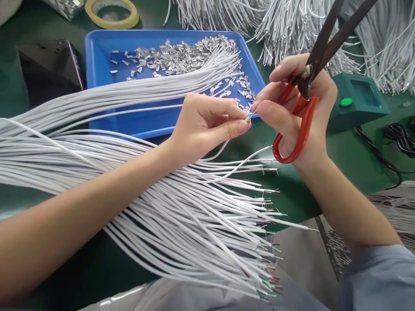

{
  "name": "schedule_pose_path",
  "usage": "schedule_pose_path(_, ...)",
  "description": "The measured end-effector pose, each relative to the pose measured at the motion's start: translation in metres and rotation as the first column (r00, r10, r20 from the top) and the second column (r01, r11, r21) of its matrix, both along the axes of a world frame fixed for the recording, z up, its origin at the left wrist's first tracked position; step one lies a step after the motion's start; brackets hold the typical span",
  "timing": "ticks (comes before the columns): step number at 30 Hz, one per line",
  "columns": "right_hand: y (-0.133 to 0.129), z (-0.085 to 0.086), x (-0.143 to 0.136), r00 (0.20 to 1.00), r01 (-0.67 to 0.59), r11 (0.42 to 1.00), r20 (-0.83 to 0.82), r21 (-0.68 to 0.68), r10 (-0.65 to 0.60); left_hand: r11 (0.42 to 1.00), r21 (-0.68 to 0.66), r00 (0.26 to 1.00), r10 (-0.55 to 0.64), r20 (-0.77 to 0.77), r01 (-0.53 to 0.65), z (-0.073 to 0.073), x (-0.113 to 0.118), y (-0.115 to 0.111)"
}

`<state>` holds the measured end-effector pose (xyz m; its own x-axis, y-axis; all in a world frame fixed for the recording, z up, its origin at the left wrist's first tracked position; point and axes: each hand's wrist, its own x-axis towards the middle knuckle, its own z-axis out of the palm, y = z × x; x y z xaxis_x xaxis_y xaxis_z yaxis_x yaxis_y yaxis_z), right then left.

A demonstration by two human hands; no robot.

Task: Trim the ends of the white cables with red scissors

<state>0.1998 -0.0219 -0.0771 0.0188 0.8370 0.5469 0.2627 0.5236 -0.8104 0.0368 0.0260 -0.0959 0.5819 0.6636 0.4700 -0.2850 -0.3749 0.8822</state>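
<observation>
My left hand point(210, 125) pinches the end of one white cable, whose thin coloured wires stick out between thumb and forefinger. Close on its right, my right hand point(295, 108) has red-handled scissors point(303, 129) looped over it, the dark blades pointing up and away. The thumb and a fingertip of that hand meet at the thin wires. Beneath my left arm lies a wide bundle of white cables point(194, 207), many with bared red and green wire ends at the right. A blue tray point(129, 123) behind holds small silver metal pieces point(184, 56) and the ends of another cable bundle point(145, 88).
A yellow tape roll point(129, 19) and a dark phone-like slab point(50, 71) lie at the back left. More cable bundles point(292, 30) fill the back right. A green device point(356, 99) with a bright green button stands right of my right hand, near black cords point(398, 134).
</observation>
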Motion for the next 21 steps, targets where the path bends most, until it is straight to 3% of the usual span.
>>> schedule_pose_path(5,-0.0018,-0.0008,-0.0023,0.999,-0.035,0.999,-0.042,-0.002,0.035,0.999,0.052,1.000,0.000,-0.017,0.000,-0.0005,-0.0006,0.0010)
schedule_pose_path(9,-0.0034,-0.0023,-0.0009,0.997,-0.048,0.994,-0.063,-0.099,0.042,0.996,0.092,1.000,-0.013,0.001,0.013,-0.0028,-0.0003,0.0029)
schedule_pose_path(21,-0.0064,0.0006,-0.0043,0.993,-0.036,0.977,-0.120,-0.211,0.010,0.995,0.100,1.000,-0.007,-0.009,0.008,-0.0042,-0.0002,0.0030)
